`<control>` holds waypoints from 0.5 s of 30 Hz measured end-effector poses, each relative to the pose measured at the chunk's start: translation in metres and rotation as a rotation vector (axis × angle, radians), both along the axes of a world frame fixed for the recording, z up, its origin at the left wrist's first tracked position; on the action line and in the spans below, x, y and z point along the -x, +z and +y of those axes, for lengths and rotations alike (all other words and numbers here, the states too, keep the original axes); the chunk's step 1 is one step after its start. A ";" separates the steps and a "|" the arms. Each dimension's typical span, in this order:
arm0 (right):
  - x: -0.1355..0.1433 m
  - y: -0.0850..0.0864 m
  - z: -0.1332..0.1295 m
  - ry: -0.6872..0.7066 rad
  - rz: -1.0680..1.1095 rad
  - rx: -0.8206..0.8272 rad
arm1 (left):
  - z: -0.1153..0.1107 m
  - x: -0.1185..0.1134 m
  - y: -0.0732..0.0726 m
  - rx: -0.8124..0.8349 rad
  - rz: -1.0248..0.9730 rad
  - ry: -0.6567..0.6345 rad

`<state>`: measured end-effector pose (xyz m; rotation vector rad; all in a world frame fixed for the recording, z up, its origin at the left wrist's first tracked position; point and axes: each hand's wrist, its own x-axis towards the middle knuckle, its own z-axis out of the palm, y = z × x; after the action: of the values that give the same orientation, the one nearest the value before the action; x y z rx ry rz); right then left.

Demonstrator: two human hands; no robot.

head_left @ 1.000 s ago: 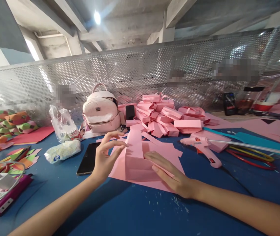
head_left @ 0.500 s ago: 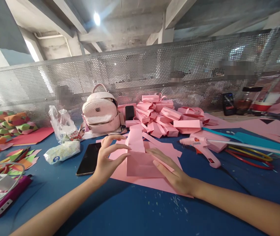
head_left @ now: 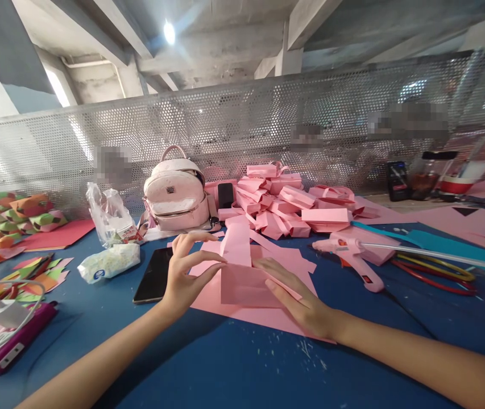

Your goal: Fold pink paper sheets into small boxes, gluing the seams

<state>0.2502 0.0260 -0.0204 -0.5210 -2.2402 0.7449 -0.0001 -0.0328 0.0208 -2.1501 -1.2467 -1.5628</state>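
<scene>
A folded pink paper box [head_left: 246, 287] stands in front of me, with a long pink paper strip [head_left: 237, 241] rising from its far side. At the box's left edge, the thumb and fingertips of my left hand [head_left: 189, 272] pinch the paper where box and strip meet. My right hand [head_left: 297, 298] wraps round the right end, fingers behind and thumb on the near side, closing on a folded flap. Beneath the box lie flat pink paper sheets [head_left: 212, 295]. Part of the box's right end is hidden by my right hand.
A black phone [head_left: 153, 275] lies left of my left hand. To the right rests a pink glue gun [head_left: 355, 255] with its cord. Behind are a pile of pink paper boxes [head_left: 285, 199] and a pink backpack [head_left: 174, 193]. A purple power strip [head_left: 16, 343] sits at left.
Both hands keep their hold on the paper box with almost no movement. The whole view has shifted very slightly.
</scene>
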 end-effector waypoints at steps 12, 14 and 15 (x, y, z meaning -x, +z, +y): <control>0.000 0.001 -0.001 -0.004 0.000 0.003 | -0.001 0.001 0.002 -0.030 0.032 -0.004; 0.001 0.003 -0.002 -0.008 0.000 0.000 | -0.001 0.000 0.002 -0.026 0.023 -0.004; 0.001 0.004 -0.002 -0.006 0.002 -0.001 | -0.001 0.000 0.002 -0.025 0.017 -0.007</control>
<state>0.2491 0.0243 -0.0168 -0.5256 -2.2358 0.7412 -0.0001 -0.0340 0.0227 -2.1506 -1.2093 -1.5507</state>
